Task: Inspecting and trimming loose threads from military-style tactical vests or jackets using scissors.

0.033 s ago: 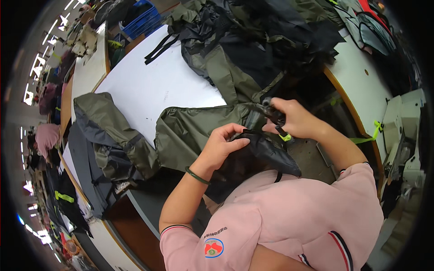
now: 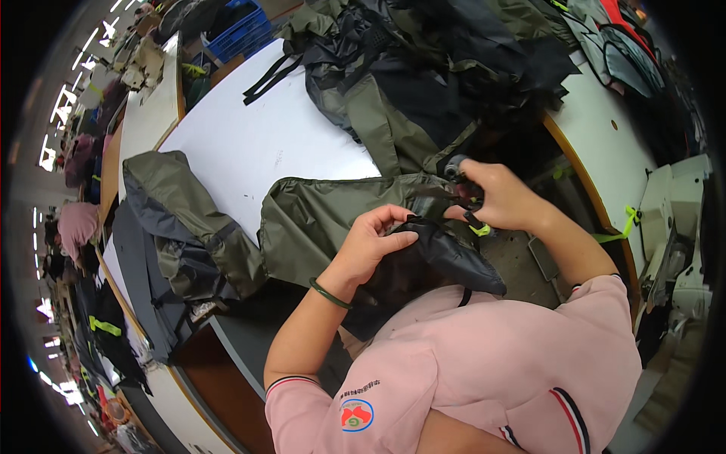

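White tabletop (image 2: 249, 144), crinkled olive fabric (image 2: 318, 219), left hand (image 2: 368, 242) pinching slick black cloth (image 2: 457, 257)

Textile workshop, heaped cloth (image 2: 412, 102) (olive, black), white worktable (image 2: 227, 136)

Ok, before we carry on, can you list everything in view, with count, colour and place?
Tool: 1, dark, in the right hand
Black cloth: 1, black, pinched in the left hand
Olive cloth: 1, olive, beyond the left hand
Pile: 1, olive and black, far side
Bundle: 1, olive and grey, left
Table: 1, white, centre-left
Basket: 1, blue, upper left
Ribbons: at least 2, yellow-green, below the right hand and far right
Co-worker: at least 1, pink top, far left
Background clutter: too small to count
Bracelet: 1, green, left wrist
Shirt: 1, pink, lower centre
Hands: 2, bare, left and right, centre
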`<state>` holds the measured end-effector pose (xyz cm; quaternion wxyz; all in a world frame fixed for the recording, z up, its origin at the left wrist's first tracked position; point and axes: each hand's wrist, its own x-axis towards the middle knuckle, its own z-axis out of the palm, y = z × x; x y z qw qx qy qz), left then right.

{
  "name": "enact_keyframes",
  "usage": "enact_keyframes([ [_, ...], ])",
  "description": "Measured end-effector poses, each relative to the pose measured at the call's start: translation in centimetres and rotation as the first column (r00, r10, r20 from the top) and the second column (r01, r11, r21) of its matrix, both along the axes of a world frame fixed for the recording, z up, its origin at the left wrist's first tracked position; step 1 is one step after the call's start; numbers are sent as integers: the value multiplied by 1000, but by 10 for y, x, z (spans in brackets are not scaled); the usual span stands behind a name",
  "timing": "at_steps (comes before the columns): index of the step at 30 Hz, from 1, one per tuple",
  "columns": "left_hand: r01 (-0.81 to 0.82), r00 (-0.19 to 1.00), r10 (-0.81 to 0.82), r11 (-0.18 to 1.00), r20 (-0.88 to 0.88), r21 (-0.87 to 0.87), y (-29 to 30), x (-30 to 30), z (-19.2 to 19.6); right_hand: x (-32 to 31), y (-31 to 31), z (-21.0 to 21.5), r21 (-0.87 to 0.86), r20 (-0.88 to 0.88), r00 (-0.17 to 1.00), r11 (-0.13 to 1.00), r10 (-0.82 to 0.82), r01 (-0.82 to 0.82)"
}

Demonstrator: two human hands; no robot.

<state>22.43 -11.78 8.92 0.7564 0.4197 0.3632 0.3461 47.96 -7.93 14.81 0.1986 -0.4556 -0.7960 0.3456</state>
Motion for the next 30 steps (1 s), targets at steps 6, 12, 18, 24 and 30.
enact_keyframes([
  [6, -69, 992, 78, 993, 103, -94, 1, -1, 1, 25, 8, 21, 429, 330, 942, 878, 68, -214],
  [12, -49, 993, 60, 993, 103, -105, 1, 4, -2, 25, 4, 22, 306, 449, 890, 922, 78, -235],
  [18, -60, 993, 66, 996, 96, -71, -2, 6, -5, 19, 4, 21, 289, 463, 879, 918, 115, -272],
  [24, -35, 995, 44, 995, 91, -98, -3, 5, -5, 23, 6, 18, 341, 470, 875, 891, 116, -301],
  [30, -45, 997, 45, 999, 60, -6, -1, 8, -6, 29, 5, 14, 360, 476, 874, 886, 96, -293],
])
